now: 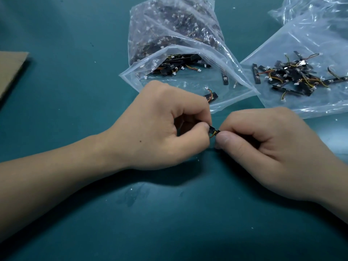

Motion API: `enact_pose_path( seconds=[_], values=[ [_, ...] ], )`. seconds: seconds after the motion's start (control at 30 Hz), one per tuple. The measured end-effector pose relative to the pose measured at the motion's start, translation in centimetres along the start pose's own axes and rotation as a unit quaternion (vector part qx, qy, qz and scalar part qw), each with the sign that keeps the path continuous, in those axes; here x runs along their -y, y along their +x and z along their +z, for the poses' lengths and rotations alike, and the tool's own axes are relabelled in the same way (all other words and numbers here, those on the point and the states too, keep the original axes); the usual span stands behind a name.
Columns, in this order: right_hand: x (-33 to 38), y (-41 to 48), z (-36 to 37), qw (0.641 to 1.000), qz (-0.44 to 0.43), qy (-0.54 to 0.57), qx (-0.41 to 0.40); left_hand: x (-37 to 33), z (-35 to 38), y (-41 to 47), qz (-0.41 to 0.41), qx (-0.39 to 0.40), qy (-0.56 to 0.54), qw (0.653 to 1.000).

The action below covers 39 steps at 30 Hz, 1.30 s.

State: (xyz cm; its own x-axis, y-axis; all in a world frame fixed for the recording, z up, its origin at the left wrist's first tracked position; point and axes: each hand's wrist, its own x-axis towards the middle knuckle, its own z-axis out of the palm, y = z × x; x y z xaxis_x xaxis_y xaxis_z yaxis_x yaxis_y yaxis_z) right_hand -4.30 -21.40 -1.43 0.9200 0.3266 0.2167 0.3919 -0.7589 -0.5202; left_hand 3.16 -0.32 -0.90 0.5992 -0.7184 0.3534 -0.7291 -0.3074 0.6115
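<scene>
Teal work mat (56,91) fills the head view: matte, slightly scuffed, with white specks and a dull smear near bottom centre. Flat brown cardboard sheet (11,72) lies at the left edge.

Both forearms come in from the bottom corners and meet mid-frame. Left hand (162,127) has its fingers curled tight, thumb and forefinger pinching one end of a small black part (214,131). Right hand (271,147) is curled the same way, thumb tip pressed on the other end. The part sits between the two thumbs, just above the mat; only a short black bit with thin yellow-orange wires shows, the rest is hidden by fingers.

Just behind the hands, a clear crinkly open bag (169,34) holds many black strips with coloured wires and white plugs. To the right, a second clear bag (282,53) lies flat with a tangled pile of strips (293,74) on it. Glossy plastic, reflections all over.
</scene>
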Motion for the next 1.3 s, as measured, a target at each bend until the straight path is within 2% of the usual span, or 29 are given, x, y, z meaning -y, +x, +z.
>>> enact_pose_path(
  seconds=[0.1,0.57,0.73,0.87,1.3],
  values=[
    [-0.15,-0.01,0.25,1.000,-0.012,-0.009,-0.012,-0.17,0.09,-0.08,0.020,-0.001,0.026,0.999],
    [-0.47,-0.01,0.08,0.999,-0.024,0.024,-0.020,-0.20,-0.25,0.01,0.019,0.000,0.005,1.000],
    [-0.38,-0.07,0.08,0.998,-0.015,0.059,-0.027,-0.23,-0.18,0.00,0.010,-0.022,-0.007,1.000],
    [-0.46,-0.04,0.11,0.998,-0.020,0.056,-0.022,-0.27,-0.21,-0.06,0.029,-0.004,0.011,1.000],
    [-0.03,-0.14,0.01,0.994,0.003,0.092,-0.051,0.17,0.00,0.09,0.033,-0.016,0.032,0.999]
  ],
)
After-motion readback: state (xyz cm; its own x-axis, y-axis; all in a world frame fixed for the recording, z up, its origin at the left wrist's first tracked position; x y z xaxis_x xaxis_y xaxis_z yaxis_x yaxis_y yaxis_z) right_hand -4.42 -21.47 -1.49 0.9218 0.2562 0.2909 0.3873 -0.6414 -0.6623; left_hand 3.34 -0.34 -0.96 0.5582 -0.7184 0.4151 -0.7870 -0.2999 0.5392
